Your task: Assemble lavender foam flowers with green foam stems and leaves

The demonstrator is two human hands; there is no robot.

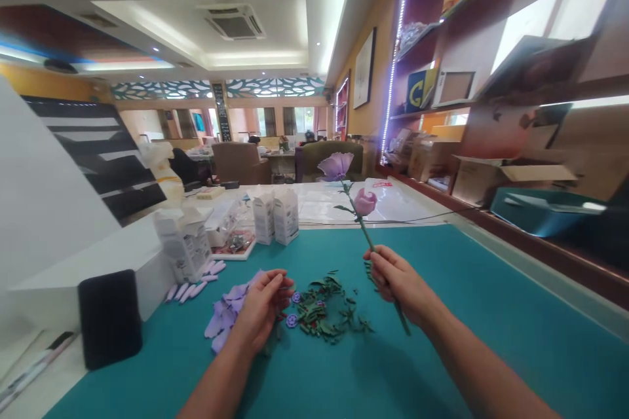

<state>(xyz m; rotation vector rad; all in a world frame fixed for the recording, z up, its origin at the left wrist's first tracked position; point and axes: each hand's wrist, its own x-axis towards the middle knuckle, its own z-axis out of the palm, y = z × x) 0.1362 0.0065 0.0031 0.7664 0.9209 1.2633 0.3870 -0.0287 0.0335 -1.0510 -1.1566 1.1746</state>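
Note:
My right hand is closed around the green stem of an artificial flower, holding it upright and slightly tilted above the mat. An open purple bloom tops the stem, with a pink bud and small leaves below it. My left hand hovers by the purple petals, thumb against the curled fingers; whatever may be in them is hidden. Between the hands lies a pile of small green leaf and stem pieces. Small purple round pieces lie at its left edge.
Pale pink long pieces lie beside an opened white carton. Two white cartons stand at the back of the green mat, near a tray of small parts. A black tablet-like object leans at left. Shelves with boxes line the right.

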